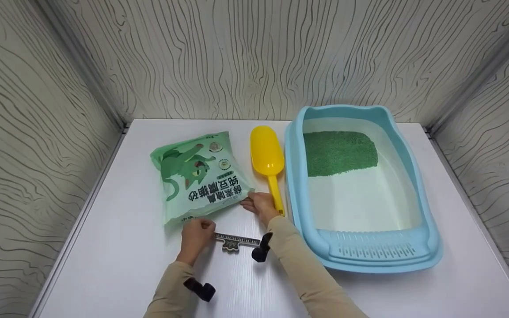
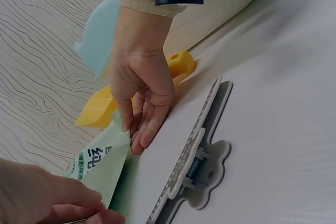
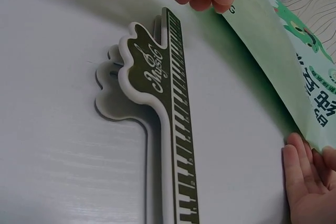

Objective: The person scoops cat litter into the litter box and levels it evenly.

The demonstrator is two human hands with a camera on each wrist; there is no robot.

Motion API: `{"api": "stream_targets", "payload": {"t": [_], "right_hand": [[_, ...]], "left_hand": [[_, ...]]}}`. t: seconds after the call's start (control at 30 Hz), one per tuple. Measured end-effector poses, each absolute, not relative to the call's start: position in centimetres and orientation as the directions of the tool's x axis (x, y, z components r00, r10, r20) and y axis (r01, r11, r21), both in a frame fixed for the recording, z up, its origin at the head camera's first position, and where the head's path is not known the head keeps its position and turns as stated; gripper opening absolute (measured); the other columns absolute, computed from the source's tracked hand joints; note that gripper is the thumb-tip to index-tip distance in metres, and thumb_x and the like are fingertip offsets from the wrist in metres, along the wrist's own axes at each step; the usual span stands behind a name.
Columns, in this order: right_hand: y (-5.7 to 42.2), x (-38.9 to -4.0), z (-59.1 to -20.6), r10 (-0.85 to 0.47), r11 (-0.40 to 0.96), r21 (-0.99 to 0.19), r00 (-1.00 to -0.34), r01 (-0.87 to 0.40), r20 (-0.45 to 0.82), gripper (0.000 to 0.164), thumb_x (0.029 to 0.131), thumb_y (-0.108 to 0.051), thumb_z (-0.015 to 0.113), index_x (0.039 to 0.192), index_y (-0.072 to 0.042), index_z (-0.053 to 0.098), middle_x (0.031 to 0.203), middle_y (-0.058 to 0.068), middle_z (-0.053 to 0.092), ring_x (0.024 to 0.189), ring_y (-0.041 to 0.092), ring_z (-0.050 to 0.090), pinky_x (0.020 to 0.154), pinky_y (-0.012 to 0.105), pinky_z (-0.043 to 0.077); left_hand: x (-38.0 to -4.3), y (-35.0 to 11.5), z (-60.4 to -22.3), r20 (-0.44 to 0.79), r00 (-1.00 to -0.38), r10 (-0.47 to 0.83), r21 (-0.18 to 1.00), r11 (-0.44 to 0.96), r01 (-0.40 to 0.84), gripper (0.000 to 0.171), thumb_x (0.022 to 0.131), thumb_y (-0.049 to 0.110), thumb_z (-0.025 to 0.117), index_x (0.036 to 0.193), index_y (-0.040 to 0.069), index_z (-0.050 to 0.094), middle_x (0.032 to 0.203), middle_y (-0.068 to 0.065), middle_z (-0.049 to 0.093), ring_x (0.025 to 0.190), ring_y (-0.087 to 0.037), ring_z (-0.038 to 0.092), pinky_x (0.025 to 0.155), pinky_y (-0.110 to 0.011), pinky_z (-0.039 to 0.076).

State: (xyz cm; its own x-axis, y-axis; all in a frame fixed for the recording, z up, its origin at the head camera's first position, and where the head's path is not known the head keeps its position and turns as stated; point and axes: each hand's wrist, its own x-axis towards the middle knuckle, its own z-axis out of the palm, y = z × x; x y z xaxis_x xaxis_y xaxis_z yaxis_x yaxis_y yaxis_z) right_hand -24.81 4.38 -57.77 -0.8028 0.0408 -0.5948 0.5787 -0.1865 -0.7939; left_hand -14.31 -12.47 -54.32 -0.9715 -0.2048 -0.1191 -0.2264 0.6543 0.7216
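A green cat litter bag [image 1: 206, 181] lies on the white table, with its printing upside down to me. My left hand [image 1: 197, 236] pinches the near left corner of its edge between thumb and fingers. At the near right corner, my right hand [image 1: 261, 206] pinches the same edge, thumb above and fingers below, as the left wrist view shows at the bag's pale flap [image 2: 118, 156]. Between the hands and nearer to me lies a long clip [image 3: 181, 108] with piano-key print and the word Music; neither hand touches it.
A yellow scoop [image 1: 265, 152] lies right of the bag, its handle beside my right hand. Farther right stands a light blue litter box [image 1: 296, 176] with green litter [image 1: 340, 152] at its far left part. Patterned panels [image 1: 245, 62] border the table's back and sides.
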Motion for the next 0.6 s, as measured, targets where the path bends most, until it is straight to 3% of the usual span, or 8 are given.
{"api": "stream_targets", "payload": {"t": [0.2,0.43,0.6], "right_hand": [[4.4,-24.8,-57.8,0.038,-0.179,-0.795,-0.804,0.579,-0.594,0.033,0.098,-0.012,0.050,0.122,0.010,0.057,0.111,0.024,0.070,0.085,0.021,0.074,0.083,0.033,0.060],[4.4,-24.8,-57.8,0.025,-0.174,-0.791,-0.801,0.586,-0.598,0.034,0.099,-0.014,0.049,0.123,0.008,0.057,0.114,0.024,0.069,0.094,0.025,0.074,0.084,0.032,0.059],[4.5,-24.8,-57.8,0.027,-0.180,-0.788,-0.798,0.589,-0.602,0.034,0.099,-0.015,0.049,0.124,0.008,0.056,0.116,0.024,0.068,0.098,0.026,0.073,0.085,0.032,0.059]], "left_hand": [[-15.1,-12.5,-53.9,-0.067,-0.968,-0.243,0.687,0.692,-0.221,0.012,0.085,0.008,0.064,0.086,-0.001,0.073,0.079,-0.012,0.073,0.069,-0.015,0.066,0.064,-0.029,0.053],[-15.8,-12.3,-53.0,0.065,-0.970,-0.234,0.626,0.767,-0.143,0.009,0.084,0.006,0.065,0.080,0.001,0.072,0.072,-0.009,0.069,0.064,-0.015,0.057,0.059,-0.028,0.046],[-16.4,-12.1,-52.2,0.100,-0.972,-0.214,0.618,0.779,-0.108,0.009,0.083,0.006,0.066,0.079,0.002,0.072,0.071,-0.009,0.069,0.064,-0.015,0.056,0.060,-0.030,0.047]]}}
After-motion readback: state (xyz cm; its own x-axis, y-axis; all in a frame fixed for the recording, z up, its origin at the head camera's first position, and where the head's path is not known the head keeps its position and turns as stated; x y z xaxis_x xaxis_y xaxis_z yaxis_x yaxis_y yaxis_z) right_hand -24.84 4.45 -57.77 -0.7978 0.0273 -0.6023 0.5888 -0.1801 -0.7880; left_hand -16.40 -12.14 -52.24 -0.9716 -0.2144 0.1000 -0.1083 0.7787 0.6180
